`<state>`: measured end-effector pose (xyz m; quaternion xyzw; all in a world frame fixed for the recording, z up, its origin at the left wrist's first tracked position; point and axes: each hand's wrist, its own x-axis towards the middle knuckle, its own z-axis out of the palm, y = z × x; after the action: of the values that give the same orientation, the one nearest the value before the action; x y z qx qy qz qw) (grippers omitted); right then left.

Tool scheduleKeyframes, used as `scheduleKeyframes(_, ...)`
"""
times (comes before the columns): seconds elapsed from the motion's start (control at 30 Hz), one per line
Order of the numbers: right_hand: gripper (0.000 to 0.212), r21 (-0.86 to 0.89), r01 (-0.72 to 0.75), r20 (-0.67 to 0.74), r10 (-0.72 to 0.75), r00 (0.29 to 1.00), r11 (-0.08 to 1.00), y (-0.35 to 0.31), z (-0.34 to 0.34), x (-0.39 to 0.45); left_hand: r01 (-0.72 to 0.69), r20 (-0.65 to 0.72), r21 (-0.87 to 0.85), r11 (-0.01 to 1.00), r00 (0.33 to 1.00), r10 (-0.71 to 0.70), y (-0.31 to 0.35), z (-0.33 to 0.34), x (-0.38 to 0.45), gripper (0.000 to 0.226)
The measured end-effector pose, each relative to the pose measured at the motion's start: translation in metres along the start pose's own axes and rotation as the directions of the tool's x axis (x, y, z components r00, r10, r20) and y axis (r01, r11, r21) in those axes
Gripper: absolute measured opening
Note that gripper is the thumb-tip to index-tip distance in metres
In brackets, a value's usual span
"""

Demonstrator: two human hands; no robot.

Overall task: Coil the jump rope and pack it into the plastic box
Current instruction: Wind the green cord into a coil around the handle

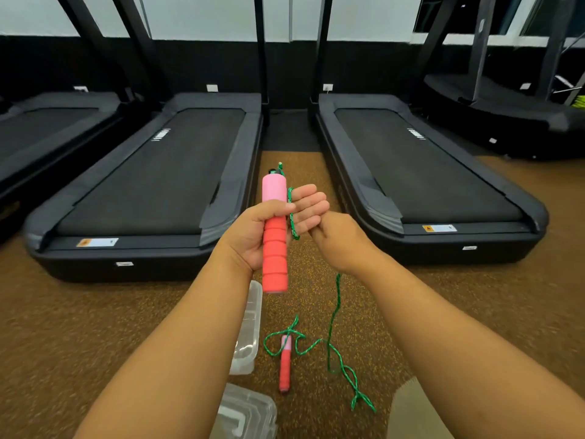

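My left hand (250, 236) holds one pink-and-red foam handle (274, 248) of the jump rope upright, thumb across it and fingers stretched out. The green rope (330, 331) runs from the handle's top down along those fingers to my right hand (342, 239), whose curled fingers grip it. From there it hangs down to loose loops on the floor. The second handle (285, 365) lies on the floor among those loops. The clear plastic box (253, 315) stands open on the floor just left of it, partly hidden by my left forearm.
A clear lid (250, 413) lies on the brown speckled floor near the bottom edge. Two black treadmills (152, 182) (421, 172) stand ahead with a narrow strip of floor between them. More machines stand at the far left and right.
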<state>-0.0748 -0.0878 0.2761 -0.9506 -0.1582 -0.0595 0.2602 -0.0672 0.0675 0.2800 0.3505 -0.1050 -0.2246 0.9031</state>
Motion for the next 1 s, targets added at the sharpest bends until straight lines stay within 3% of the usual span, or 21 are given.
scheduleKeyframes(0.17, 0.022, -0.090, 0.150, 0.064, -0.145, 0.987, 0.985, 0.001, -0.001, -0.015, -0.060, 0.029, 0.025, 0.998, 0.998, 0.059, 0.005, 0.003, -0.001, 0.081)
scheduleKeyframes(0.3, 0.018, -0.188, 0.264, 0.211, -0.224, 0.952, 0.946, -0.002, -0.009, -0.024, -0.064, 0.002, 0.080, 0.995, 0.998, 0.064, 0.008, 0.001, -0.006, 0.087)
scheduleKeyframes(0.4, 0.016, -0.187, 0.325, 0.235, -0.279, 0.931, 0.927, -0.005, -0.020, -0.025, -0.026, -0.017, 0.115, 0.993, 0.999, 0.029, 0.006, 0.001, -0.012, 0.082)
scheduleKeyframes(0.57, 0.023, -0.148, 0.345, 0.162, -0.321, 0.933, 0.927, -0.012, -0.039, -0.021, 0.064, -0.003, 0.060, 0.996, 0.998, -0.064, 0.000, 0.007, -0.019, 0.047)
scheduleKeyframes(0.67, 0.013, -0.148, 0.329, 0.142, -0.309, 0.940, 0.933, -0.011, -0.041, -0.018, 0.096, -0.072, 0.104, 0.990, 0.993, -0.088, -0.002, 0.012, -0.021, 0.030)
scheduleKeyframes(0.77, 0.017, -0.152, 0.309, 0.127, -0.292, 0.948, 0.939, -0.013, -0.045, -0.017, 0.115, -0.108, 0.162, 0.980, 0.989, -0.098, -0.003, 0.022, -0.026, 0.013)
scheduleKeyframes(0.9, 0.008, -0.101, 0.295, 0.118, -0.283, 0.952, 0.950, -0.017, -0.047, -0.018, 0.141, -0.167, 0.182, 0.973, 0.980, -0.111, -0.003, 0.025, -0.025, 0.012)
scheduleKeyframes(1.0, 0.004, -0.096, 0.311, 0.130, -0.298, 0.946, 0.946, -0.021, -0.046, -0.020, 0.156, -0.130, 0.167, 0.973, 0.982, -0.135, -0.003, 0.026, -0.026, 0.013)
